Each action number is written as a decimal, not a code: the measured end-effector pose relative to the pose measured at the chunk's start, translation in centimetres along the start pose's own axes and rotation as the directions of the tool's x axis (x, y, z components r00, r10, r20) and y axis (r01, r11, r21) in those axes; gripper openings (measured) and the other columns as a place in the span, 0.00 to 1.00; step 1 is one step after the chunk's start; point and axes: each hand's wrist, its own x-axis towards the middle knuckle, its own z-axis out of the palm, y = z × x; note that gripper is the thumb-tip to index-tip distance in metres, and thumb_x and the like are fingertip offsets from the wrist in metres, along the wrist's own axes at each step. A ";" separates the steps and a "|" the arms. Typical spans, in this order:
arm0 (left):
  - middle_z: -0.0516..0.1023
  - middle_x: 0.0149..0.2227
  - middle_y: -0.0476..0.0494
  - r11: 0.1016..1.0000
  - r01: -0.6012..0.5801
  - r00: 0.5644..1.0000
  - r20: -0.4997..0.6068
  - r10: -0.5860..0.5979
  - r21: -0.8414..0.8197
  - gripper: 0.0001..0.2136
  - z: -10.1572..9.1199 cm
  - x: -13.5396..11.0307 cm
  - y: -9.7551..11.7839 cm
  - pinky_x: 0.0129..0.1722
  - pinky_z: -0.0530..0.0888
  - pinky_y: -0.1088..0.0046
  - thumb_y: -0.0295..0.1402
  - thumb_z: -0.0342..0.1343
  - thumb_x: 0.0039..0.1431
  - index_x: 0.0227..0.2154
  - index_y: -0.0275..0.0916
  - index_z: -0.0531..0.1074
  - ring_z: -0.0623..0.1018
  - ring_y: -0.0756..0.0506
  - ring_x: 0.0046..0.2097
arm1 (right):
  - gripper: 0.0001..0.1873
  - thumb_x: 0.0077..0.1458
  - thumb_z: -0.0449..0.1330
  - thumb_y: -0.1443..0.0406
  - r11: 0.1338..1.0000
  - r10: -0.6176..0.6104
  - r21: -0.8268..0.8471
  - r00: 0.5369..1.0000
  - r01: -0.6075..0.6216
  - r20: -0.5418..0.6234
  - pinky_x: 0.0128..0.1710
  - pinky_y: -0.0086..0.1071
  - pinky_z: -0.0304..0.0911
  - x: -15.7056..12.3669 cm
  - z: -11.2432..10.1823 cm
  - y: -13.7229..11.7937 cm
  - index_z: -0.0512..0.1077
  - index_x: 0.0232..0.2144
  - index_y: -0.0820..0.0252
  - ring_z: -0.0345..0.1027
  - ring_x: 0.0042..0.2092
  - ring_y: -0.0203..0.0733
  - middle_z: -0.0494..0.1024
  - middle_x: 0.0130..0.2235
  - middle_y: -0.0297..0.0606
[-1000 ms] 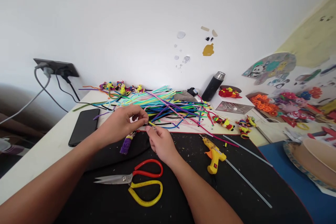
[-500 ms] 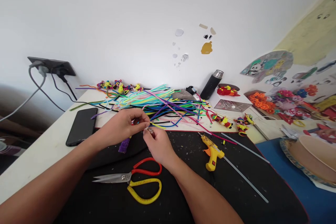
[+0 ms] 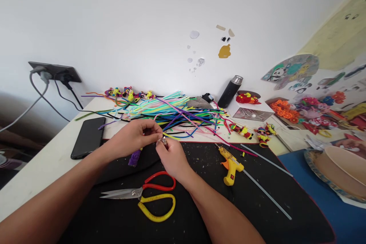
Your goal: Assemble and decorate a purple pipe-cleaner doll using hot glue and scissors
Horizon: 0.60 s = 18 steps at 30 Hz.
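My left hand (image 3: 134, 137) and my right hand (image 3: 171, 156) meet fingertip to fingertip over the black mat (image 3: 200, 206), both pinched on a small yellow pipe cleaner piece (image 3: 164, 140). What the piece is shaped into is too small to make out. Just behind my hands lies a big heap of coloured pipe cleaners (image 3: 174, 112). A purple pipe cleaner figure (image 3: 134, 157) lies under my left wrist. Scissors with red and yellow handles (image 3: 148, 196) rest on the mat in front of my right hand.
A yellow glue gun (image 3: 231, 164) and clear glue sticks (image 3: 267, 195) lie to the right. A black phone (image 3: 88, 137) sits at the left, with cables and a wall socket (image 3: 54, 71) behind. A dark flask (image 3: 230, 91), small pipe cleaner figures (image 3: 243, 131) and craft flowers (image 3: 286, 111) fill the right.
My right hand has drawn closer to my left, its fingertips now closed on the small piece with the left. The view has shifted slightly.
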 end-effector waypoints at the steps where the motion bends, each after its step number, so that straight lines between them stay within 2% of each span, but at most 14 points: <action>1: 0.77 0.29 0.49 1.000 0.004 1.000 0.002 -0.004 0.000 0.14 0.0 0.0 0.0 0.29 0.68 0.74 0.47 0.60 0.61 0.33 0.41 0.78 0.73 0.46 0.31 | 0.18 0.61 0.55 0.59 1.000 0.000 0.004 1.000 0.000 0.001 0.26 0.33 0.43 0.0 0.0 0.0 0.55 0.22 0.54 0.48 0.25 0.36 0.56 0.22 0.26; 11: 0.74 0.27 0.51 0.996 0.029 0.998 0.066 -0.024 -0.079 0.14 -0.2 0.2 -0.2 0.28 0.66 0.75 0.48 0.62 0.59 0.32 0.41 0.78 0.70 0.48 0.29 | 0.19 0.61 0.56 0.59 1.000 0.016 0.011 1.000 -0.017 0.012 0.26 0.33 0.42 0.2 -0.1 0.2 0.55 0.21 0.54 0.48 0.25 0.36 0.56 0.21 0.26; 18: 0.76 0.29 0.50 0.981 0.076 0.988 0.148 -0.050 -0.179 0.15 -0.4 0.4 -0.3 0.31 0.67 0.74 0.48 0.65 0.57 0.33 0.40 0.79 0.72 0.47 0.32 | 0.19 0.61 0.56 0.58 1.000 0.006 0.002 1.000 -0.006 0.009 0.26 0.33 0.42 0.2 -0.2 0.2 0.55 0.21 0.54 0.47 0.26 0.36 0.56 0.22 0.26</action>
